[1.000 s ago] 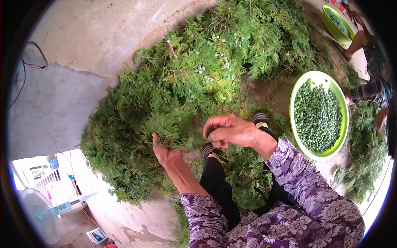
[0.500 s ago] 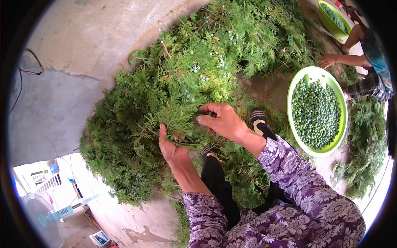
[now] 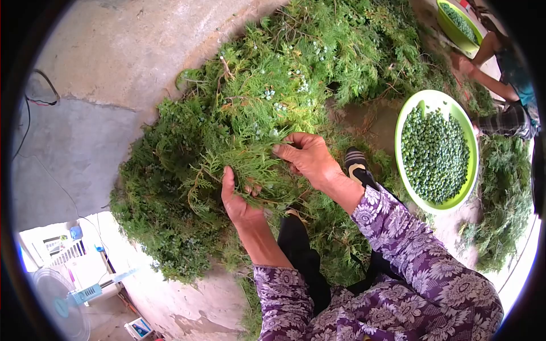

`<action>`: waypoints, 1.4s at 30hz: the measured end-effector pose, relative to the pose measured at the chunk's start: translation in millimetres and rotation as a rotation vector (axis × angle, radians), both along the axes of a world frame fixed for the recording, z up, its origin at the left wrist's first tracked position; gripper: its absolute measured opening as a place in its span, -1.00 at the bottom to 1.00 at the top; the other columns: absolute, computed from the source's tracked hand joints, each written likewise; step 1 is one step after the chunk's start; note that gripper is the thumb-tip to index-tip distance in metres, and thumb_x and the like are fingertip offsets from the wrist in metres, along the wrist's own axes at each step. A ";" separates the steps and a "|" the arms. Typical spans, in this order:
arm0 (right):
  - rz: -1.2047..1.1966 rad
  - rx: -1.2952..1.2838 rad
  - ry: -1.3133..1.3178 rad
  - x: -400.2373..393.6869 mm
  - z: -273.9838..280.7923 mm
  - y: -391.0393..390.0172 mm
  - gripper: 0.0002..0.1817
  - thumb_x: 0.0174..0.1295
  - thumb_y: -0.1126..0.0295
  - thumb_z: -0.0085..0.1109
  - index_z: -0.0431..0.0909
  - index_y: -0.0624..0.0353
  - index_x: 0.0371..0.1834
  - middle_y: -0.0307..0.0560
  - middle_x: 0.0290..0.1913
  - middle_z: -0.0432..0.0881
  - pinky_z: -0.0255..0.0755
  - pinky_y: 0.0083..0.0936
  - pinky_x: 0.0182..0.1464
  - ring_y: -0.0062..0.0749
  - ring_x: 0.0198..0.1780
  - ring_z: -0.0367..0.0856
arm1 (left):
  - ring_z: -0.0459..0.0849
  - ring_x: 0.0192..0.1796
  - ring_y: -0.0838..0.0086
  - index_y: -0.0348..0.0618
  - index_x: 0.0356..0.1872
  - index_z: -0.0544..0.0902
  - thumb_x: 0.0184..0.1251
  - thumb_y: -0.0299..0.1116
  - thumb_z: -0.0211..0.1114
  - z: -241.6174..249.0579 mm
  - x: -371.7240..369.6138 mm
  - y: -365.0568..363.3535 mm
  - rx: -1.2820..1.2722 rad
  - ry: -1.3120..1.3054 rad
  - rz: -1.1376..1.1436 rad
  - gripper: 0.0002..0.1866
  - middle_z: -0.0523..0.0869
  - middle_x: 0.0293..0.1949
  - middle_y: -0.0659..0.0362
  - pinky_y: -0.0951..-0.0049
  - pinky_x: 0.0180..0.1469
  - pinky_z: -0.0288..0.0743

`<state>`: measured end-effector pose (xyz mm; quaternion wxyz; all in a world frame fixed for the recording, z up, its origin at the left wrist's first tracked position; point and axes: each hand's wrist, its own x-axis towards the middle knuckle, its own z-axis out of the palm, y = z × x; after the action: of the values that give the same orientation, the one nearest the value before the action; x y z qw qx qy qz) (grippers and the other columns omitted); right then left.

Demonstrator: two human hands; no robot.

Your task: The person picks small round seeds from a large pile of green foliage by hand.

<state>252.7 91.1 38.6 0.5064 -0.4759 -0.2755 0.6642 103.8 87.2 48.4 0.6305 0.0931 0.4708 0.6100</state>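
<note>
A leafy green sprig (image 3: 250, 167) lies across my left hand (image 3: 242, 204), whose fingers are wrapped round its stems and partly hidden by the leaves. At the sprig's upper right edge, my right hand (image 3: 310, 159) has thumb and forefinger pinched together; what is between the fingertips is too small to make out. Behind both hands rises a big heap of cut green branches (image 3: 267, 74) with clusters of pale blue-green berries (image 3: 303, 85). To the right, a light green basin (image 3: 400, 159) holds many round green berries (image 3: 435, 153).
Another person's arm (image 3: 492, 82) reaches in at the upper right, near a second green basin (image 3: 475, 45). More branches (image 3: 500, 193) lie right of the near basin. My shoe (image 3: 355, 159) stands among branches. A fan (image 3: 60, 304) is at the lower left.
My right hand has moved slightly up and right, its thumb and forefinger now closed together. My left hand and the sprig have shifted a little. The other person's hand has moved up.
</note>
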 end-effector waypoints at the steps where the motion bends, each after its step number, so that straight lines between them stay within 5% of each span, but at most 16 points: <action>1: -0.024 0.000 0.021 -0.6 -1.0 0.5 -0.78 0.06 0.31 0.26 0.50 0.24 -0.46 -0.39 -0.73 0.36 0.06 -0.76 -0.69 -0.79 -0.72 0.22 | 0.32 -0.71 0.60 -0.17 -0.27 0.49 0.18 -0.16 0.17 -1.3 -2.3 -1.0 0.031 -0.010 -0.034 -0.72 0.43 -0.69 0.29 0.63 -0.70 0.19; 6: 0.030 0.038 -0.086 1.3 9.2 -1.4 -0.86 0.06 0.39 0.22 0.51 0.22 -0.52 -0.39 -0.73 0.37 0.07 -0.76 -0.69 -0.81 -0.71 0.23 | 0.53 -0.44 0.48 -0.24 -0.14 0.48 0.19 -0.16 0.16 -7.6 -9.2 -2.6 0.106 -0.036 -0.081 -0.65 0.58 -0.42 0.18 0.50 -0.47 0.42; 8: 0.077 0.046 -0.142 2.0 11.4 -2.5 -0.88 0.05 0.41 0.20 0.52 0.22 -0.53 -0.38 -0.72 0.38 0.07 -0.77 -0.69 -0.82 -0.70 0.23 | 0.55 -0.17 0.31 -0.27 -0.05 0.45 0.19 -0.18 0.17 -6.4 -7.1 0.0 0.069 -0.137 -0.038 -0.59 0.57 -0.15 0.06 0.28 -0.16 0.48; 11: 0.328 0.114 -0.093 0.4 12.1 -5.7 -0.84 0.02 0.37 0.22 0.54 0.23 -0.57 -0.32 -0.70 0.43 0.10 -0.73 -0.70 -0.77 -0.72 0.25 | 0.56 -0.09 0.16 -0.28 0.00 0.43 0.22 -0.20 0.12 -19.8 -22.6 3.5 0.031 -0.069 0.026 -0.59 0.56 -0.06 -0.01 0.09 -0.03 0.45; 16: 0.459 0.004 0.249 22.0 19.7 -9.6 -0.89 0.05 0.42 0.15 0.53 0.24 -0.50 -0.24 -0.65 0.49 0.19 -0.79 -0.65 -0.71 -0.65 0.37 | 0.54 -0.05 0.17 -0.28 -0.01 0.44 0.20 -0.21 0.16 -21.4 -44.3 0.9 0.082 -0.183 -0.011 -0.59 0.55 -0.06 0.03 0.13 -0.04 0.45; 19: 0.397 0.030 0.412 28.7 19.3 -3.3 -0.80 0.14 0.48 -0.05 0.39 0.27 -0.17 -0.01 -0.24 0.54 0.26 -0.76 -0.61 -0.57 -0.46 0.53 | 0.56 -0.08 0.18 -0.28 -0.02 0.44 0.20 -0.25 0.15 -24.9 -44.8 1.4 0.080 -0.172 0.002 -0.61 0.56 -0.07 0.02 0.12 -0.06 0.47; 24: 0.266 0.034 0.478 32.6 16.2 6.3 -0.86 0.21 0.39 -0.01 0.41 0.21 -0.24 -0.08 -0.26 0.55 0.26 -0.76 -0.62 -0.56 -0.44 0.53 | 0.58 -0.11 0.18 -0.30 -0.03 0.45 0.19 -0.30 0.17 -23.7 -41.4 2.0 0.078 -0.206 -0.053 -0.63 0.58 -0.09 0.00 0.12 -0.09 0.51; 31: 0.290 0.136 0.120 27.8 16.7 8.2 -0.86 0.11 0.47 0.14 0.49 0.19 -0.25 -0.29 -0.39 0.51 0.10 -0.84 -0.63 -0.76 -0.57 0.30 | 0.60 -0.14 0.19 -0.32 -0.05 0.46 0.20 -0.31 0.16 -20.0 -35.0 1.9 0.086 -0.254 -0.062 -0.64 0.58 -0.11 -0.02 0.13 -0.11 0.53; 34: 0.396 0.257 -0.179 21.5 15.2 5.8 -0.69 0.03 0.44 0.23 0.52 0.18 -0.11 -0.41 -0.46 0.46 0.26 -0.76 -0.45 -0.76 -0.48 0.33 | 0.60 -0.16 0.22 -0.32 -0.07 0.46 0.21 -0.29 0.15 -18.1 -29.6 1.9 0.099 -0.235 -0.086 -0.65 0.59 -0.14 -0.01 0.15 -0.12 0.53; 35: 0.452 0.294 -0.280 23.0 14.4 6.8 -0.63 -0.05 0.37 0.29 0.54 0.19 -0.12 -0.29 -0.43 0.52 0.38 -0.68 -0.35 -0.68 -0.42 0.42 | 0.61 -0.17 0.23 -0.32 -0.07 0.46 0.22 -0.27 0.15 -16.8 -28.9 1.5 0.102 -0.230 -0.101 -0.65 0.60 -0.15 -0.01 0.17 -0.13 0.53; 42: 0.557 0.347 -0.355 23.4 13.3 6.5 -0.67 -0.05 0.39 0.26 0.57 0.18 -0.16 -0.32 -0.42 0.56 0.35 -0.70 -0.29 -0.71 -0.39 0.42 | 0.60 -0.20 0.24 -0.30 -0.08 0.46 0.26 -0.21 0.08 -14.5 -30.7 -1.1 0.125 -0.262 -0.184 -0.64 0.60 -0.17 0.01 0.21 -0.14 0.51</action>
<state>276.1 97.6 52.0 0.3237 -0.3977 -0.5864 0.6271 73.0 86.1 33.8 0.7327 0.0947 0.3351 0.5847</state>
